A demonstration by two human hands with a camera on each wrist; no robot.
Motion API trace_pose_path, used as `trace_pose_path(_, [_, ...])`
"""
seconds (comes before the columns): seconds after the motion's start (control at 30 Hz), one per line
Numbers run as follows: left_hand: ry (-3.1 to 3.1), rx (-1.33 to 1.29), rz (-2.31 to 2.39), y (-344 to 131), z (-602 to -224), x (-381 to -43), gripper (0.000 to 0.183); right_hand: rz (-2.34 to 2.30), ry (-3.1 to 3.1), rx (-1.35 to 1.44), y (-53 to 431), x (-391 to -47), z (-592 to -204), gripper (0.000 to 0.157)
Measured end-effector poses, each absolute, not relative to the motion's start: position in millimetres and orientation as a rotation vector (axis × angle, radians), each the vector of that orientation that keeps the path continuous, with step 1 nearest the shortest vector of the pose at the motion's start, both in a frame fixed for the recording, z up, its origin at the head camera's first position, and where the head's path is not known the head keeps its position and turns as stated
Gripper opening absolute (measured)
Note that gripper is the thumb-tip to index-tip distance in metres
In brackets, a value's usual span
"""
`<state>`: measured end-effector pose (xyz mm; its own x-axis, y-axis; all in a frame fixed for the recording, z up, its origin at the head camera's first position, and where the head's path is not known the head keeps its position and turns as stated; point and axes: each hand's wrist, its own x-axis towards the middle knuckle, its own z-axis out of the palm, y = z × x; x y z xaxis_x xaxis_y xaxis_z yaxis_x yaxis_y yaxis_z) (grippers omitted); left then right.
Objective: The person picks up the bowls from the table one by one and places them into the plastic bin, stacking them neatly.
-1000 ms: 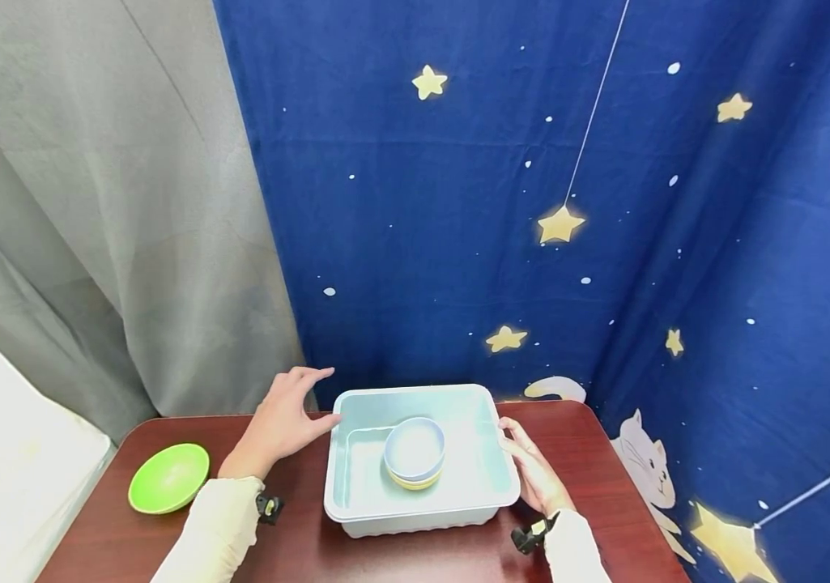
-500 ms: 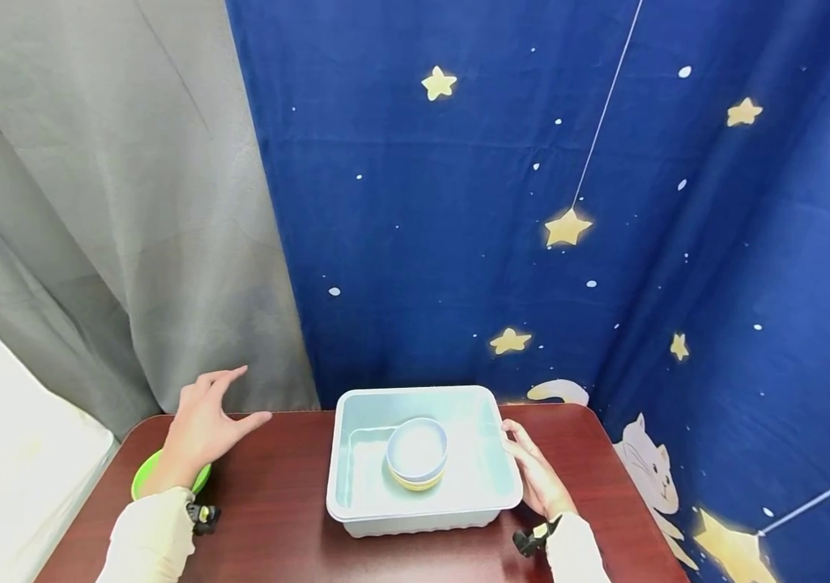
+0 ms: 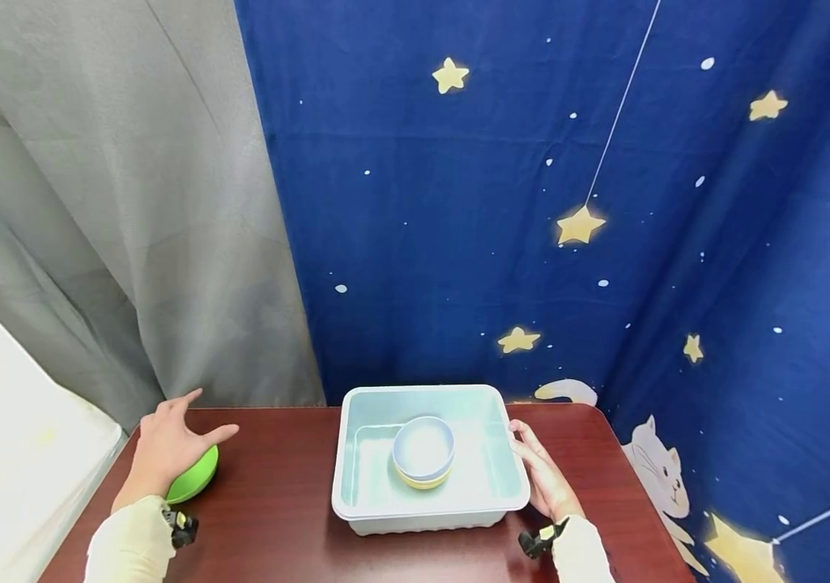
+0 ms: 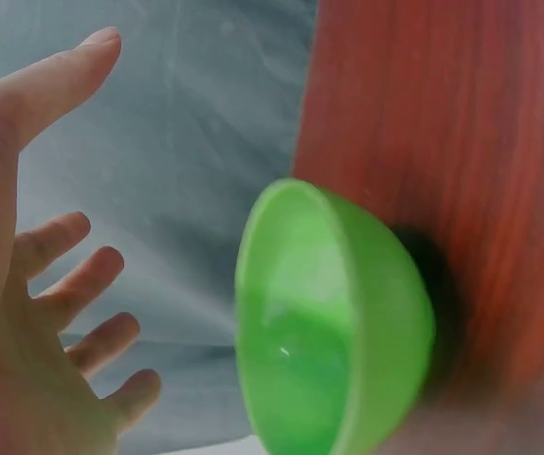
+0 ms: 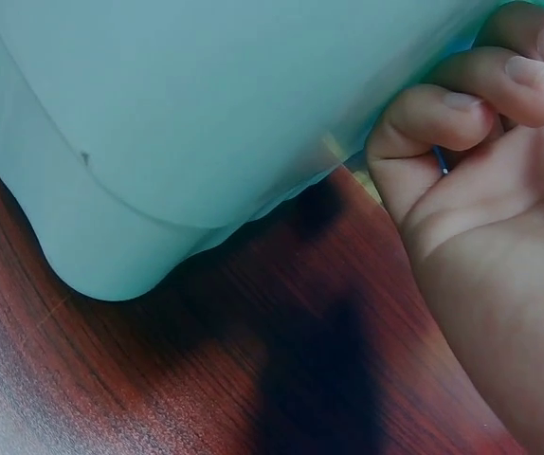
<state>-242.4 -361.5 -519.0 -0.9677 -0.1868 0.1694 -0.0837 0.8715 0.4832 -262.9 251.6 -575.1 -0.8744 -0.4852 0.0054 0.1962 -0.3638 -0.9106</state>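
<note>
My left hand (image 3: 163, 445) is above the green bowl (image 3: 194, 476), thumb and fingers spread and nothing between them. In the left wrist view the green bowl (image 4: 376, 313) appears beside the spread fingers, apart from them; in the head view the hand hides part of it. My right hand (image 3: 542, 478) holds the right rim of a pale blue plastic tub (image 3: 432, 518). The right wrist view shows several curled fingers (image 5: 433, 114) against the tub's side (image 5: 187, 104). Inside the tub, a light blue bowl (image 3: 423, 447) is stacked on a yellow bowl (image 3: 425, 483).
The reddish-brown wooden table (image 3: 276, 486) carries everything. Behind it hang a grey curtain (image 3: 232, 324) and a blue curtain with stars (image 3: 415, 243). A white surface (image 3: 14, 453) borders the table on the left.
My left hand has moved left, away from the tub's left side, to above the green bowl. My right hand has stayed at the tub's right rim.
</note>
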Motion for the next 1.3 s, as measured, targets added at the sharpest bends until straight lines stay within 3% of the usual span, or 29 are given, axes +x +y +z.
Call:
trace_pose_path(0.33, [-2.885, 0.243, -0.661, -380.5, -537.6, -232.0, 0.111, -2.282, 1.435, -0.408, 249.8, -261.7, -576.9, 0.022])
trace_pose_path(0.63, [-2.994, 0.334, -0.660, -388.7, -551.7, -232.7, 0.124, -2.299, 1.410, -0.431, 249.8, -262.0, -578.7, 0.023])
trace_pose_path(1.3, [-3.019, 0.322, -0.673, -395.0, -573.1, -221.2, 0.123, -2.285, 1.499, -0.366, 249.0, -261.9, -579.0, 0.019])
